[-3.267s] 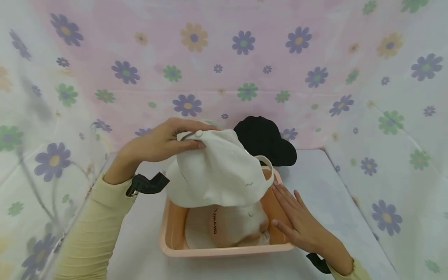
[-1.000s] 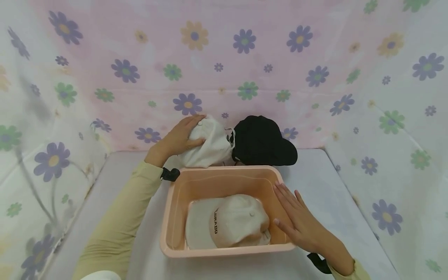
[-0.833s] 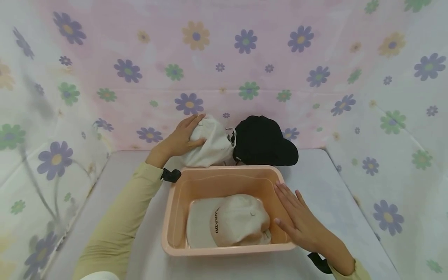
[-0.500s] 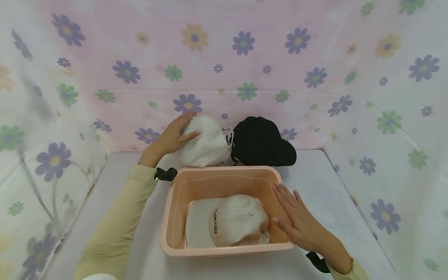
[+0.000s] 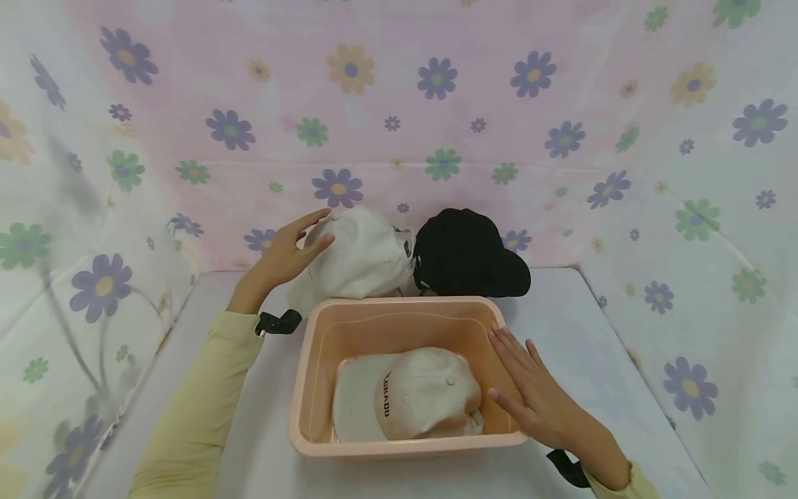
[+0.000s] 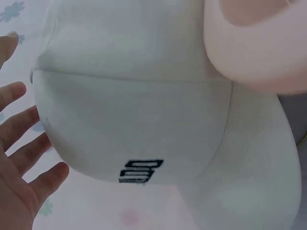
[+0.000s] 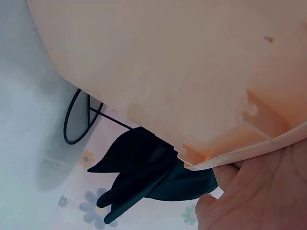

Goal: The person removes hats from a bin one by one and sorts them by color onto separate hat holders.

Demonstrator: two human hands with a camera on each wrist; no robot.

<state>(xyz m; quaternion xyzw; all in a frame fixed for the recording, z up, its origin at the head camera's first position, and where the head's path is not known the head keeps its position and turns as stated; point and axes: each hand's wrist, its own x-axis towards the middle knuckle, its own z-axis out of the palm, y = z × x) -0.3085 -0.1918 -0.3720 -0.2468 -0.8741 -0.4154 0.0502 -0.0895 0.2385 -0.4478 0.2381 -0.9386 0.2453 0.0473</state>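
A white cap (image 5: 361, 254) stands behind the bin, left of the black cap (image 5: 469, 254). Beside its crown is my left hand (image 5: 282, 255), fingers spread and relaxed, with no grip on it. In the left wrist view, the fingertips lie right at the edge of the white cap (image 6: 129, 120), which has a small dark emblem on its front. My right hand (image 5: 537, 396) rests with straight fingers along the right rim of the peach plastic bin (image 5: 299, 416). Inside the bin lies a beige cap (image 5: 430, 395) with dark lettering, its brim pointing left.
A black wire stand (image 7: 72, 117) shows below the black cap in the right wrist view. Everything sits on a white table (image 5: 249, 416), with a flower-printed cloth (image 5: 399, 90) rising behind and at both sides.
The left hand has carried the white cap from above the bin to behind it, beside the black cap, then let go and drawn left. The right hand has stayed at the rim.
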